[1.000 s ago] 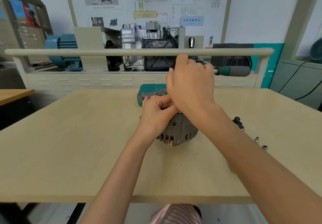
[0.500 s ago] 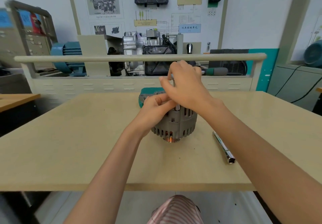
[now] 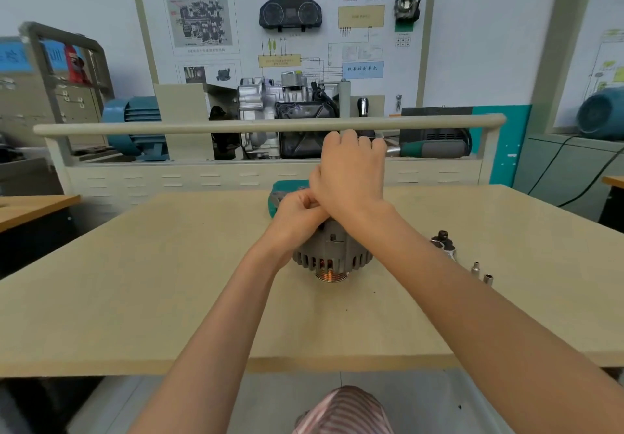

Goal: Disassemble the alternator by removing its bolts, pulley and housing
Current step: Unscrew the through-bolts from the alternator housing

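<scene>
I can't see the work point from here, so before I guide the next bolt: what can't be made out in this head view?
- Top of the alternator: hidden by the left hand and right hand, so bolts can't be counted.
- Ratchet head: inside the right hand's grip; only the handle shows.
- Teal case: mostly behind the hands.
- Small sockets: too small to size.

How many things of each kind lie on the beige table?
Grey ribbed alternator: 1
Small silver sockets: 2
Black and silver small part: 1
Teal tool case: 1
Total: 5
</scene>
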{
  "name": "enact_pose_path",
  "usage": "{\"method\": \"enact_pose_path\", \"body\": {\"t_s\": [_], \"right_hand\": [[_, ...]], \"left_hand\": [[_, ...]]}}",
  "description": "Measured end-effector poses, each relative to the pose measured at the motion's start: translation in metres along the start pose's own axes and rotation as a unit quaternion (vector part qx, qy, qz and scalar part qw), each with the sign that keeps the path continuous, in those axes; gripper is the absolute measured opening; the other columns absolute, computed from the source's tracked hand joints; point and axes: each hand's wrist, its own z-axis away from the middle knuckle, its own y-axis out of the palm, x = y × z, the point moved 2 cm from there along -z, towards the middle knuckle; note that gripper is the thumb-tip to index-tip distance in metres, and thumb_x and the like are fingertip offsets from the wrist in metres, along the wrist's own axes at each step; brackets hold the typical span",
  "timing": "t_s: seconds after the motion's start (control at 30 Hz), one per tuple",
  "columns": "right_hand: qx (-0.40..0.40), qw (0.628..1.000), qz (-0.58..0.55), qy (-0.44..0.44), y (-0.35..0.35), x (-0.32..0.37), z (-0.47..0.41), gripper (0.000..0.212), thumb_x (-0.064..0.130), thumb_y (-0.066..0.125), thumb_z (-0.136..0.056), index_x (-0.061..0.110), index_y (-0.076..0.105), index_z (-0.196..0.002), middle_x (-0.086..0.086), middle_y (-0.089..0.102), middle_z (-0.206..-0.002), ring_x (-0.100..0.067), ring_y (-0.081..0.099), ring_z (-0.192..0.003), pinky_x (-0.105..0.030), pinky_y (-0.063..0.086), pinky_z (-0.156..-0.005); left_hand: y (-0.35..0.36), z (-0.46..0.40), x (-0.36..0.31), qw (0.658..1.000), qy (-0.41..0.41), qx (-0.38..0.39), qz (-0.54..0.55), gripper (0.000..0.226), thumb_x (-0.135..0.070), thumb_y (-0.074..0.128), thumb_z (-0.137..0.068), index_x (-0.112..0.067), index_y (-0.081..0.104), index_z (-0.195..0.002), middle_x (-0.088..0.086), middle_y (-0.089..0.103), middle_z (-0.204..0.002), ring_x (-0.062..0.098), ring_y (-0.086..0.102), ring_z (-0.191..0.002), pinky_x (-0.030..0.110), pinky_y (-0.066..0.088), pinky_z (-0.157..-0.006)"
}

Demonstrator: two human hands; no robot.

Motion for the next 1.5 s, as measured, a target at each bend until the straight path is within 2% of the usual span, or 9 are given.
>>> {"method": "enact_pose_path", "body": {"t_s": [0.3, 0.43, 0.53, 0.7, 0.8, 0.87, 1.0, 1.17, 1.5], "right_hand": [[0.013, 0.941, -0.337, 0.004, 0.012, -0.013, -0.007, 0.025, 0.021, 0.057, -0.086, 0.016, 0.048, -0.064, 0.007, 0.045, -0.070, -0.015, 0.041, -0.088, -0.025, 0.019, -0.079], [0.099, 0.790, -0.601, 0.064, 0.012, -0.014, -0.008, 0.040, 0.015, 0.057, -0.090, 0.017, 0.047, -0.051, 0.005, 0.047, -0.062, -0.006, 0.049, -0.070, -0.022, 0.038, -0.078], [0.094, 0.728, -0.673, 0.092, 0.015, -0.012, -0.010, 0.046, 0.013, 0.056, -0.091, 0.017, 0.047, -0.046, 0.000, 0.048, -0.056, -0.027, 0.058, -0.073, -0.013, 0.044, -0.076], [0.020, 0.795, -0.601, 0.078, 0.013, -0.012, -0.004, 0.042, 0.016, 0.054, -0.094, 0.003, 0.049, -0.054, -0.005, 0.045, -0.058, -0.014, 0.048, -0.066, -0.022, 0.040, -0.067], [-0.022, 0.965, -0.260, 0.027, 0.007, -0.007, 0.000, 0.025, 0.022, 0.048, -0.094, 0.011, 0.052, -0.072, -0.001, 0.051, -0.072, -0.017, 0.048, -0.077, -0.029, 0.035, -0.076], [-0.038, 0.997, -0.061, 0.026, 0.003, -0.002, 0.003, 0.012, 0.014, 0.042, -0.092, 0.013, 0.054, -0.091, -0.005, 0.060, -0.090, -0.026, 0.052, -0.092, -0.034, 0.033, -0.085], [-0.030, 0.999, -0.023, 0.032, -0.002, 0.005, 0.007, 0.015, 0.018, 0.043, -0.091, 0.013, 0.055, -0.096, -0.005, 0.058, -0.093, -0.027, 0.052, -0.092, -0.037, 0.031, -0.088], [-0.041, 0.978, -0.202, 0.017, 0.001, -0.004, 0.001, 0.028, 0.031, 0.044, -0.092, 0.017, 0.052, -0.069, 0.006, 0.044, -0.069, -0.014, 0.042, -0.073, -0.031, 0.025, -0.091], [0.054, 0.781, -0.621, 0.031, 0.013, -0.023, -0.008, 0.044, 0.008, 0.050, -0.093, 0.011, 0.043, -0.049, -0.005, 0.042, -0.054, -0.011, 0.040, -0.056, -0.028, 0.044, -0.077]], "left_hand": [[-0.001, -0.003, -0.001, 0.998, -0.006, 0.054, 0.021, 0.013, -0.014, 0.063, -0.088, -0.023, 0.073, -0.089, -0.004, 0.075, -0.087, 0.006, 0.069, -0.085, 0.017, 0.052, -0.074], [-0.002, -0.004, -0.002, 0.998, -0.011, 0.061, 0.028, 0.013, -0.020, 0.066, -0.086, -0.027, 0.073, -0.094, -0.005, 0.075, -0.093, 0.008, 0.069, -0.091, 0.027, 0.051, -0.087], [0.000, -0.005, 0.000, 0.999, 0.004, 0.037, 0.035, 0.013, -0.016, 0.067, -0.084, -0.025, 0.074, -0.092, -0.004, 0.075, -0.090, 0.010, 0.070, -0.089, 0.024, 0.052, -0.081], [0.003, -0.004, 0.004, 0.998, 0.029, 0.013, 0.048, 0.016, -0.009, 0.067, -0.084, -0.023, 0.074, -0.086, -0.002, 0.075, -0.082, 0.009, 0.071, -0.081, 0.014, 0.051, -0.065], [0.002, -0.005, 0.003, 0.998, 0.032, 0.011, 0.053, 0.028, 0.001, 0.064, -0.083, -0.022, 0.073, -0.071, -0.004, 0.073, -0.067, 0.002, 0.068, -0.064, 0.010, 0.047, -0.055], [0.002, -0.005, 0.003, 0.999, 0.031, -0.005, 0.045, 0.044, 0.010, 0.059, -0.081, -0.024, 0.068, -0.055, -0.011, 0.066, -0.053, -0.005, 0.060, -0.050, 0.006, 0.041, -0.046], [0.003, -0.004, 0.006, 1.000, 0.018, -0.015, 0.019, 0.051, 0.012, 0.054, -0.081, -0.021, 0.061, -0.043, -0.011, 0.061, -0.045, -0.006, 0.056, -0.043, 0.006, 0.037, -0.041], [-0.001, -0.003, 0.003, 0.999, 0.015, 0.035, 0.029, 0.028, -0.004, 0.057, -0.089, -0.022, 0.065, -0.070, -0.012, 0.069, -0.061, -0.006, 0.062, -0.059, 0.006, 0.042, -0.050], [0.003, -0.002, 0.003, 0.998, 0.037, 0.036, 0.019, 0.015, -0.019, 0.061, -0.090, -0.026, 0.072, -0.097, -0.006, 0.074, -0.095, 0.008, 0.068, -0.093, 0.018, 0.051, -0.078]]}}
